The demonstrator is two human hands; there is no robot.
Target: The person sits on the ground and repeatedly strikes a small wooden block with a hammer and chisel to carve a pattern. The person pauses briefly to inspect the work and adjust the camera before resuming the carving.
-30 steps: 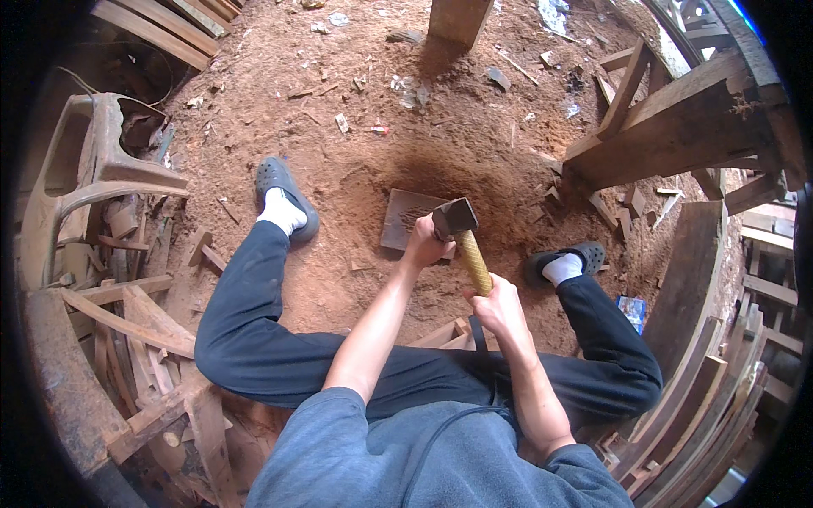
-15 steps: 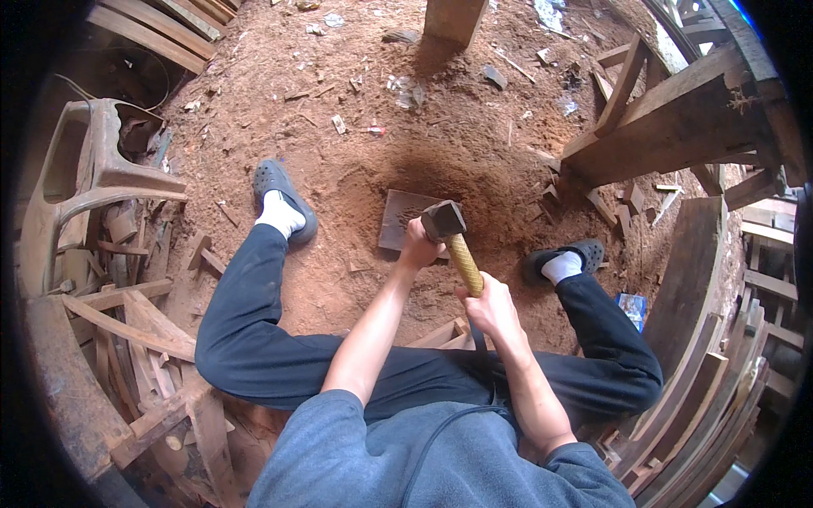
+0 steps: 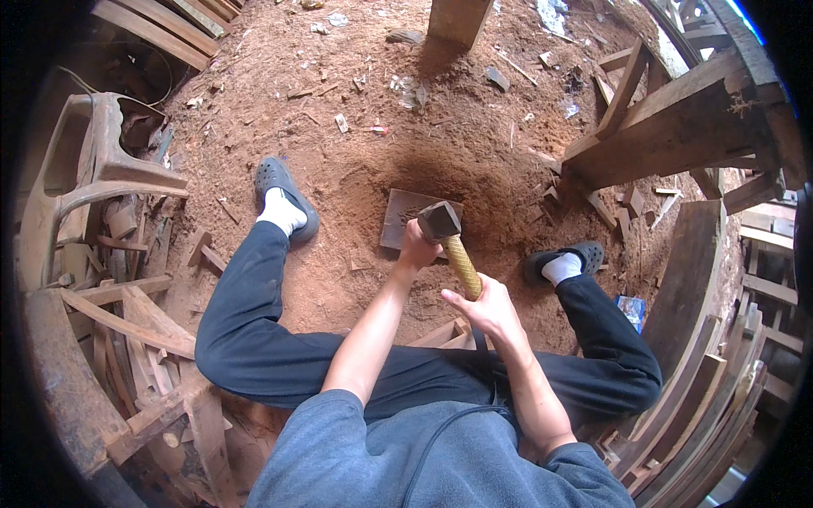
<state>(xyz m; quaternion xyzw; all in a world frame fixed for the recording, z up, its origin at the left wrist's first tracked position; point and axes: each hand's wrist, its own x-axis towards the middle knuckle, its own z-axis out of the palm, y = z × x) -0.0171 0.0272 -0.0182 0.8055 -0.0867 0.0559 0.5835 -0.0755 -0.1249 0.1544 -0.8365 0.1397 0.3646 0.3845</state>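
Note:
Between my knees I hold a hammer point(image 3: 461, 264) with a blocky dark head and a yellow-wrapped handle, slanting down to the right. My left hand point(image 3: 417, 247) is closed around it just under the head, its fingers partly hidden by the head. At the handle's lower end is my right hand point(image 3: 493, 310), fingers curled about the grip and thumb stretched out to the left. Behind the hammer, a flat square plate point(image 3: 398, 222) lies on the ground, dusted with reddish sawdust; my left hand and the hammer head cover part of it.
Sawdust and scraps cover the ground point(image 3: 322, 161). A worn plastic chair point(image 3: 114, 182) stands at left above wood offcuts point(image 3: 152, 339). A heavy timber frame point(image 3: 660, 127) rises at right, with stacked boards point(image 3: 677, 288) below it. A wooden post point(image 3: 457, 21) stands ahead.
My right thumb has lifted off the handle and now points left. The hammer head has shifted slightly left; my left hand stays at the head.

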